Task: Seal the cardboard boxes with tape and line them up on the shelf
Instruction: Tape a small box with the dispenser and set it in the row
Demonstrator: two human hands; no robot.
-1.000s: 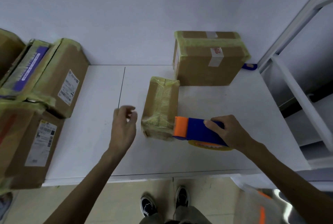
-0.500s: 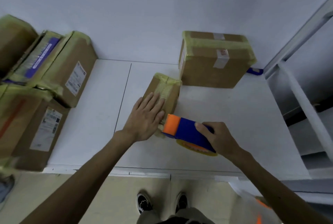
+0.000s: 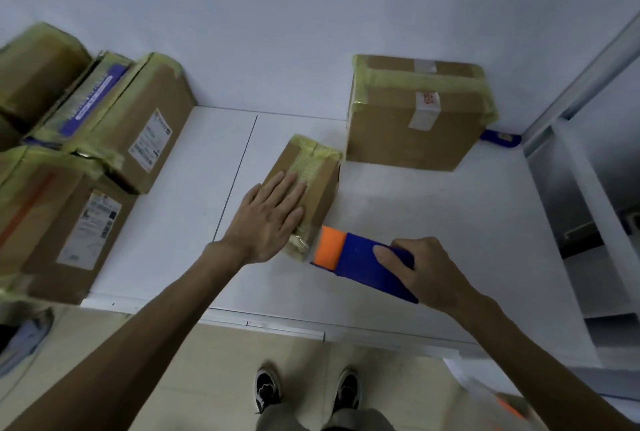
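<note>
A small cardboard box (image 3: 320, 174) wrapped in yellowish tape lies on the white shelf (image 3: 433, 222). My left hand (image 3: 270, 219) rests flat on its top with the fingers spread, holding nothing. My right hand (image 3: 424, 273) grips a blue tape dispenser (image 3: 367, 262) with an orange front, its orange end just off the box's near right corner. A larger taped box (image 3: 412, 115) stands behind against the wall.
Several taped boxes (image 3: 114, 125) with shipping labels are stacked at the shelf's left end. A small blue object (image 3: 500, 137) lies behind the larger box. A white shelf upright (image 3: 588, 63) rises at the right. My shoes show on the floor below the shelf edge.
My left hand came from the left of the small box and settled flat on its top. The tape dispenser stayed at the box's near end and drew back slightly to the right.
</note>
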